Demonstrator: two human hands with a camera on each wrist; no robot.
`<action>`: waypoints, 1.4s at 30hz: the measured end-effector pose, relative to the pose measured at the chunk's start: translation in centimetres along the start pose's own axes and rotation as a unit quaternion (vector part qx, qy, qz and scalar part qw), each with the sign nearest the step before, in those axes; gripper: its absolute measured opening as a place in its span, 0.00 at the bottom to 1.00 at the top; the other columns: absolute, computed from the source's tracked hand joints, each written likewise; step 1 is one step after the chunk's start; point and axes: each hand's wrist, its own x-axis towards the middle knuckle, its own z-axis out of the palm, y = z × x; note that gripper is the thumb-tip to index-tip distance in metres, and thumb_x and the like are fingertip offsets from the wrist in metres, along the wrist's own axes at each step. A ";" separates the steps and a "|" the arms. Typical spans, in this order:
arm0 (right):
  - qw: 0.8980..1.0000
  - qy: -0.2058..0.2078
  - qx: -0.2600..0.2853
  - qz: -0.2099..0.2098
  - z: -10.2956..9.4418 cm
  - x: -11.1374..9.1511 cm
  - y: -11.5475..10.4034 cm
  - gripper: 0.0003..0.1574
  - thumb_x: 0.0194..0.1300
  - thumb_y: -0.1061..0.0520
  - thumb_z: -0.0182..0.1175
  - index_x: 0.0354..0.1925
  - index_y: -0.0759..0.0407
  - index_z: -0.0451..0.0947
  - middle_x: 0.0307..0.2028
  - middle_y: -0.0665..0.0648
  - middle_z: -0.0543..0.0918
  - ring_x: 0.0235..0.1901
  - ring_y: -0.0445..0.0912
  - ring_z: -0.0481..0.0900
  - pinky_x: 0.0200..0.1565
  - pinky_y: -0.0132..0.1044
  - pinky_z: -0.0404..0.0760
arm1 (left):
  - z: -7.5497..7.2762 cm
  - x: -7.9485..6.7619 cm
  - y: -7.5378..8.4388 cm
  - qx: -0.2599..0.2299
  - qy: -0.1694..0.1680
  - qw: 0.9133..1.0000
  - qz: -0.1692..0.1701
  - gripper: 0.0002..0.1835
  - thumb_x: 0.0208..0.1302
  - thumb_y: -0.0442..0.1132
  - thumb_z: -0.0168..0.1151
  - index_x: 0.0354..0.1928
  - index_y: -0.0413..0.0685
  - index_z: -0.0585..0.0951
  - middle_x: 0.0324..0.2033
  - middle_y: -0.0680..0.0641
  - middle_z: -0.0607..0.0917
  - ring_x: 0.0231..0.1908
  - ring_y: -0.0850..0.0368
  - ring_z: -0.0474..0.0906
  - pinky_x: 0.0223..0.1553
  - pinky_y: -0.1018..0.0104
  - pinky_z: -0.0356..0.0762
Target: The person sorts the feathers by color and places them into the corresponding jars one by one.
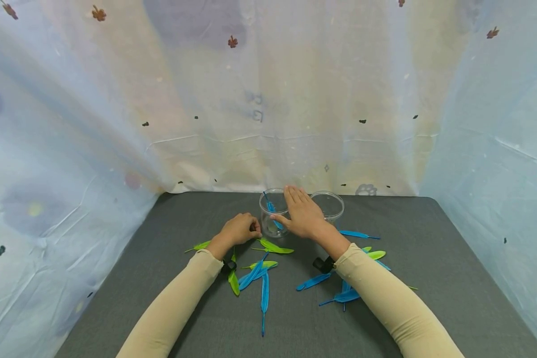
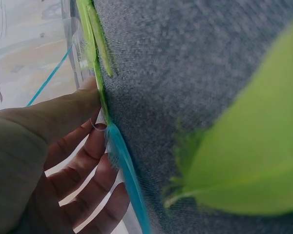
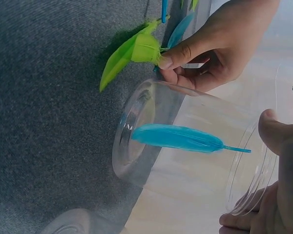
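My left hand is low over the table beside a clear plastic cup. Its thumb and forefinger pinch the quill end of a blue feather; the hand hides this in the head view. Green feathers lie right by those fingertips. The right hand holds the upright cup near its rim from the right side, thumb in front and fingers behind. Inside that cup another blue feather leans with its quill up at the rim.
A second clear cup stands just right of the held one. Several blue and green feathers lie on the grey table, some near the left forearm, others partly under the right forearm. A patterned curtain hangs behind the table.
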 end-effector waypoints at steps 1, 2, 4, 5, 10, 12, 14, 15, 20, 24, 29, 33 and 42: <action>1.000 0.001 0.000 -0.001 0.0 0.0 0.0 0.63 0.80 0.25 0.49 0.86 0.67 0.42 0.85 0.67 0.48 0.85 0.58 0.45 0.84 0.52 0.41 | 0.0 0.0 0.0 0.001 0.000 1.000 0.000 0.07 0.73 0.48 0.73 0.35 0.58 0.86 0.35 0.55 0.81 0.32 0.60 0.77 0.38 0.58 0.81; 1.000 0.002 0.000 -0.001 0.0 0.0 0.0 0.63 0.80 0.25 0.49 0.86 0.67 0.42 0.85 0.67 0.49 0.85 0.58 0.45 0.84 0.52 0.41 | 0.0 0.0 0.0 0.002 0.000 1.000 0.000 0.07 0.73 0.48 0.73 0.35 0.59 0.86 0.35 0.55 0.81 0.32 0.60 0.77 0.37 0.58 0.80; 1.000 0.003 0.000 -0.002 0.1 0.0 0.0 0.63 0.80 0.25 0.50 0.86 0.68 0.42 0.85 0.67 0.49 0.85 0.58 0.46 0.84 0.52 0.41 | 0.0 -0.1 0.0 0.004 0.001 1.000 0.000 0.08 0.73 0.48 0.73 0.35 0.59 0.86 0.35 0.55 0.81 0.32 0.60 0.77 0.37 0.58 0.80; 1.000 0.003 0.001 -0.002 0.1 0.0 0.1 0.63 0.80 0.25 0.50 0.86 0.68 0.43 0.85 0.67 0.50 0.85 0.58 0.46 0.84 0.52 0.41 | 0.0 -0.1 0.0 0.006 0.001 1.000 0.002 0.08 0.73 0.48 0.73 0.35 0.59 0.86 0.35 0.55 0.81 0.32 0.60 0.77 0.37 0.58 0.80; 1.000 -0.002 0.001 -0.001 0.0 0.0 0.0 0.63 0.80 0.25 0.49 0.86 0.67 0.41 0.85 0.67 0.50 0.85 0.58 0.45 0.84 0.51 0.40 | -0.1 -0.3 -0.2 0.012 0.001 1.000 0.010 0.07 0.76 0.48 0.70 0.37 0.57 0.85 0.36 0.54 0.81 0.33 0.59 0.76 0.38 0.57 0.79; 1.000 -0.003 0.000 0.000 0.1 0.0 0.0 0.63 0.80 0.25 0.49 0.86 0.67 0.41 0.85 0.67 0.49 0.85 0.58 0.45 0.84 0.51 0.40 | -0.2 -0.4 -0.3 0.005 0.002 1.000 0.011 0.07 0.77 0.48 0.68 0.39 0.56 0.85 0.37 0.54 0.81 0.35 0.59 0.77 0.40 0.57 0.80; 1.000 -0.004 0.000 0.000 0.1 0.1 0.1 0.63 0.80 0.25 0.48 0.86 0.67 0.41 0.85 0.67 0.49 0.85 0.58 0.45 0.84 0.51 0.40 | -0.2 -0.5 -0.5 -0.010 0.007 1.000 0.011 0.07 0.78 0.48 0.67 0.41 0.56 0.84 0.38 0.55 0.83 0.36 0.60 0.78 0.41 0.57 0.80; 1.000 -0.003 0.000 0.000 0.2 0.1 0.1 0.63 0.80 0.25 0.49 0.86 0.67 0.42 0.85 0.67 0.49 0.85 0.58 0.45 0.84 0.51 0.40 | -0.3 -0.5 -0.6 -0.020 0.010 1.000 0.011 0.07 0.78 0.47 0.67 0.41 0.56 0.83 0.38 0.55 0.84 0.36 0.60 0.78 0.41 0.57 0.80; 1.000 -0.005 0.003 0.001 0.3 0.1 0.1 0.62 0.81 0.26 0.49 0.86 0.68 0.43 0.85 0.67 0.48 0.85 0.58 0.45 0.84 0.51 0.40 | -0.5 -0.9 -1.3 -0.059 0.040 0.997 0.006 0.06 0.78 0.47 0.67 0.43 0.55 0.82 0.37 0.55 0.86 0.32 0.61 0.79 0.36 0.59 0.79; 1.000 -0.006 0.006 0.003 0.1 0.0 0.0 0.62 0.81 0.26 0.49 0.86 0.68 0.42 0.85 0.67 0.49 0.85 0.58 0.45 0.84 0.50 0.40 | -0.6 -0.9 -1.9 -0.069 0.074 0.995 0.017 0.05 0.77 0.46 0.68 0.45 0.55 0.84 0.38 0.54 0.87 0.34 0.61 0.81 0.37 0.58 0.82; 1.000 -0.003 0.007 0.002 0.0 0.0 0.0 0.62 0.81 0.26 0.50 0.86 0.68 0.43 0.85 0.68 0.50 0.85 0.58 0.46 0.84 0.51 0.40 | -1.0 -1.0 -2.3 -0.062 0.105 0.992 0.039 0.09 0.79 0.44 0.66 0.54 0.54 0.89 0.47 0.52 0.90 0.44 0.55 0.86 0.45 0.53 0.87; 1.000 -0.001 0.006 0.002 0.1 0.1 0.0 0.62 0.81 0.26 0.49 0.86 0.68 0.44 0.85 0.67 0.50 0.85 0.58 0.46 0.84 0.51 0.40 | -1.6 -1.4 -2.4 -0.063 0.117 0.990 0.041 0.10 0.81 0.43 0.64 0.56 0.55 0.90 0.49 0.50 0.89 0.45 0.53 0.86 0.44 0.52 0.87; 1.000 -0.007 0.005 0.004 0.2 0.2 0.1 0.63 0.81 0.25 0.48 0.86 0.67 0.41 0.85 0.67 0.48 0.85 0.58 0.44 0.84 0.50 0.39 | -2.9 -2.1 -3.3 -0.099 0.160 0.982 0.029 0.12 0.81 0.46 0.64 0.56 0.53 0.89 0.46 0.52 0.89 0.45 0.53 0.84 0.44 0.51 0.85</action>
